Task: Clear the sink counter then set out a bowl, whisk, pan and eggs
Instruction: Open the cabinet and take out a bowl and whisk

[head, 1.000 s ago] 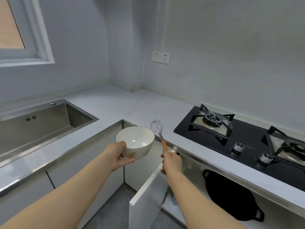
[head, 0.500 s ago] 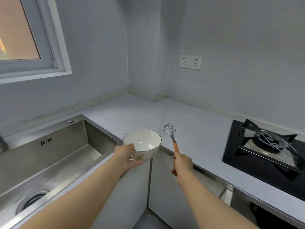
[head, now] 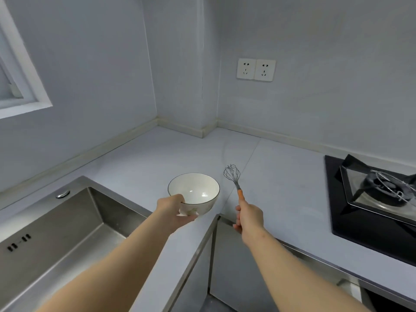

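Observation:
My left hand [head: 174,208] grips a white bowl [head: 194,192] by its near rim, thumb on top and fingers under it. The bowl is upright and empty, held over the inner corner of the pale counter [head: 171,158], close above its surface. My right hand [head: 248,218] grips the orange handle of a small wire whisk [head: 233,176], which points up and away over the counter. No pan or eggs show in this view.
A steel sink [head: 56,235] lies at the left. A black gas hob [head: 369,199] with a burner grate sits at the right. Wall sockets [head: 256,69] hang above the corner. Grey cabinet fronts [head: 234,266] run below the counter edge.
I turned left from the open lower cabinet toward the counter corner. Both hands carried the bowl and the whisk forward, from in front of the cabinets to over the counter.

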Motion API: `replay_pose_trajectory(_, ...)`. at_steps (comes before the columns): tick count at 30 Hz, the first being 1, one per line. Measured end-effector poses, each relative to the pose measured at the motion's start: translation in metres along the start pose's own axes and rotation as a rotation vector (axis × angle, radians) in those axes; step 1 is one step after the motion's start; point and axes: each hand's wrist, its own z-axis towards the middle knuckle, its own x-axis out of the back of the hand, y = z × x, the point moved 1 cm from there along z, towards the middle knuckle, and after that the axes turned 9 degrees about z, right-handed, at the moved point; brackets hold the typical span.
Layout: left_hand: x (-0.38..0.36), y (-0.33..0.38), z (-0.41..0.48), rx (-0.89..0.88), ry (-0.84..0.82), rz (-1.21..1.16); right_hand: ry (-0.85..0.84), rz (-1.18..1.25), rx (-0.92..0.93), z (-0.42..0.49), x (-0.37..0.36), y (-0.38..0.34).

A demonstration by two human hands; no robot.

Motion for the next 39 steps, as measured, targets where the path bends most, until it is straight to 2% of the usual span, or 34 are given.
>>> replay_pose_trajectory(6,-0.016,0.036,0.049,-0.010,0.008,0.002,-0.013,-0.054,-0.016,0.065,-0.030,-0.018)
replay_pose_trajectory(18,-0.041,0.100,0.150,-0.047,0.209,-0.184,-0.237,-0.216,0.033,0.175,-0.095,-0.078)
replay_pose_trajectory(26,0.000,0.120,0.187,-0.073,0.387,-0.320,-0.479,-0.269,-0.081,0.206,-0.179,-0.073)
replay_pose_trajectory(32,0.033,0.133,0.208,-0.082,0.483,-0.373,-0.579,-0.437,-0.040,0.216,-0.233,-0.059)
replay_pose_trajectory(39,0.057,0.137,0.231,-0.115,0.510,-0.402,-0.652,-0.564,0.041,0.225,-0.280,-0.037)
